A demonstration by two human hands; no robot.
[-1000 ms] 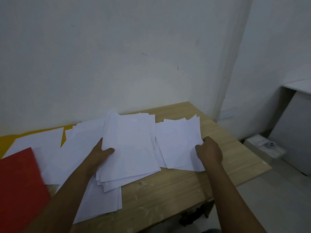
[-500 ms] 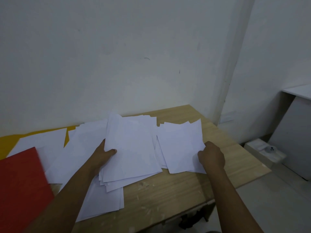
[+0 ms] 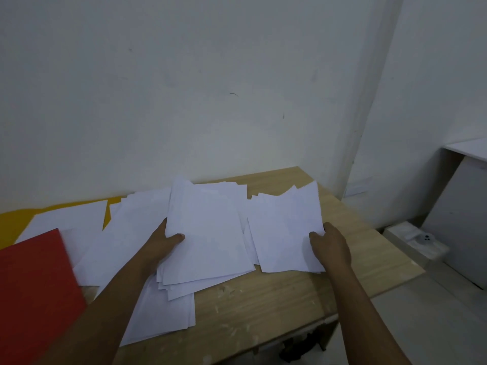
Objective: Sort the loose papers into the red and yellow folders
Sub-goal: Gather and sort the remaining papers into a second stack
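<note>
No writing is showing anywhere: the white sheets (image 3: 210,233) lying across the tabletop (image 3: 263,306) are facing up blank, and the red folder (image 3: 34,291) at the left edge and the yellow folder (image 3: 15,219) at the back left corner are carrying no legible label, number or brand.

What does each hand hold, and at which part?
The left hand grips the middle paper stack at its left edge. The right hand pinches the right stack at its right edge.
</note>
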